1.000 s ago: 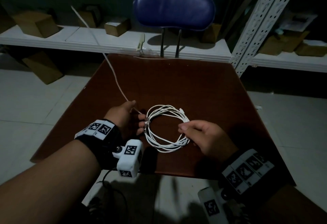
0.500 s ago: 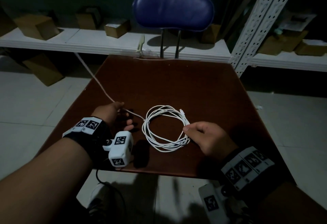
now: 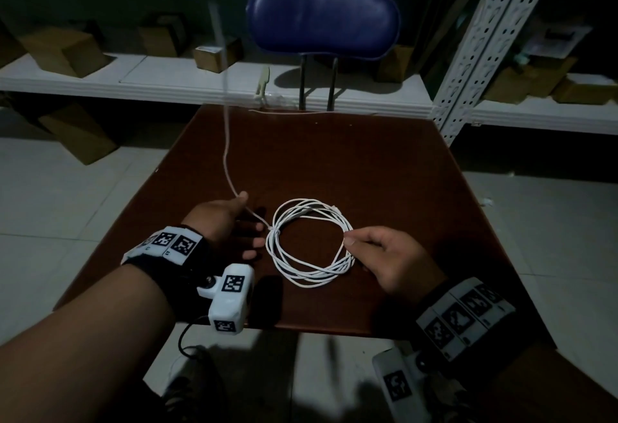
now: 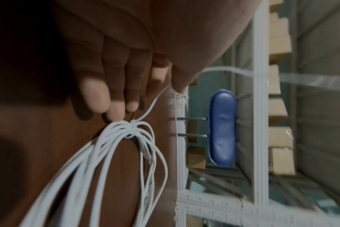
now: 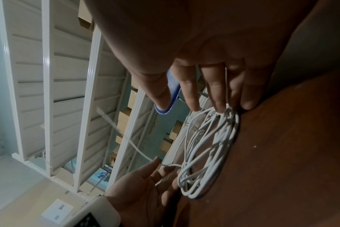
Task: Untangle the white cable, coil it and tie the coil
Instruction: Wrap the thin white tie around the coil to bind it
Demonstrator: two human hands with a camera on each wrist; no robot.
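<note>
The white cable [image 3: 314,276] lies as a round coil on the brown table [image 3: 351,161], near its front edge. A small knot [image 3: 271,229] binds the coil's left side. From the knot a loose tail [image 3: 226,155] runs to my left hand [image 3: 240,213], passes between thumb and index finger, then rises blurred toward the back. In the left wrist view the other fingertips [image 4: 115,110] sit by the knot [image 4: 133,122]. My right hand [image 3: 349,237] pinches the coil's right side. The right wrist view shows its fingertips [image 5: 219,107] on the strands [image 5: 210,145].
A blue chair back [image 3: 322,19] stands just behind the table's far edge. White low shelves [image 3: 167,78] with cardboard boxes [image 3: 63,51] run along the wall, and a perforated white post [image 3: 485,44] rises at the back right. A thin cord lies along the table's far edge.
My left hand drew away to the left, then came back beside the knot. The loose tail swung from the far left to straight up over the table. My right hand stayed on the coil.
</note>
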